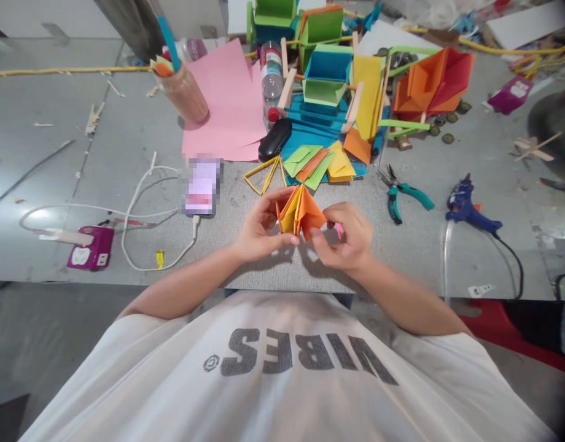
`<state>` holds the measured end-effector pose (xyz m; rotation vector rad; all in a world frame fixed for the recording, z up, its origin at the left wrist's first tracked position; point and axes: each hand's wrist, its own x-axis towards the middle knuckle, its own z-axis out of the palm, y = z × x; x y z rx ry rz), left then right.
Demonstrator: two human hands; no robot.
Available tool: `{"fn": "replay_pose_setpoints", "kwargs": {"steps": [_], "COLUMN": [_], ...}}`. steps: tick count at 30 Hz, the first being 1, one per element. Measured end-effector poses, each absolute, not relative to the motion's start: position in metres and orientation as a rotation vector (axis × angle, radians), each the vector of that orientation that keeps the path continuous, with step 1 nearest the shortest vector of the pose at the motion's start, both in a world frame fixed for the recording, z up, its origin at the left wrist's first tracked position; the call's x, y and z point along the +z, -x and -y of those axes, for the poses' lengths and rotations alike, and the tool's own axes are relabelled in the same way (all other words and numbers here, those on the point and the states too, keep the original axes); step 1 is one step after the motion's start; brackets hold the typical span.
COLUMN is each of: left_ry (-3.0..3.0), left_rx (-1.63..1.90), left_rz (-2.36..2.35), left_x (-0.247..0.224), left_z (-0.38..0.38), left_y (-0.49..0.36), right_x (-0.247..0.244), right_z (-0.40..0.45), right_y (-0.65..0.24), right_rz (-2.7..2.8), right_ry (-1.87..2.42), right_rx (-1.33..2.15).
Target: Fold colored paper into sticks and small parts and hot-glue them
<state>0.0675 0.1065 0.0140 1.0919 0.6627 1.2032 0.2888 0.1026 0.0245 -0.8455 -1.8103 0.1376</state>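
Observation:
Between my two hands is a folded paper piece [311, 213] in orange and yellow, its pleats fanned upward above the table's front part. My left hand [260, 232] grips its left side, thumb below and fingers behind. On the right side, my right hand [344, 236] pinches the orange flap with thumb and curled fingers. A small bit of pink paper [339, 230] shows by the right fingers. Just beyond lie folded green, orange and yellow paper pieces [317, 164] on a blue sheet, with a yellow triangular frame [265, 174] to their left.
Pliers [405, 195] and a blue glue gun [471, 205] lie to the right. A charging phone [202, 186] and a purple power adapter [91, 247] are left. Behind stand a paper-filled cup [183, 95], a bottle [271, 77] and several coloured paper wheels [326, 73].

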Motion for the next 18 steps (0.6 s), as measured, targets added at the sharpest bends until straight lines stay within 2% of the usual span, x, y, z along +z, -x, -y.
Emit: {"fn": "replay_pose_setpoints", "kwargs": {"steps": [4, 11, 18], "left_ry": [-1.080, -0.936, -0.754], "left_rx": [1.185, 1.119, 1.003], "left_rz": [-0.689, -0.670, -0.649], "left_x": [0.014, 0.011, 0.014], "left_z": [-0.109, -0.111, -0.116], "left_y": [-0.066, -0.061, -0.062], "right_x": [0.025, 0.019, 0.010], "right_z": [-0.102, -0.110, -0.117], "right_y": [-0.287, -0.291, -0.292], "right_rz": [1.665, 1.459, 1.345], "right_ry": [0.957, 0.988, 1.016], "right_rx": [0.215, 0.664, 0.954]}}
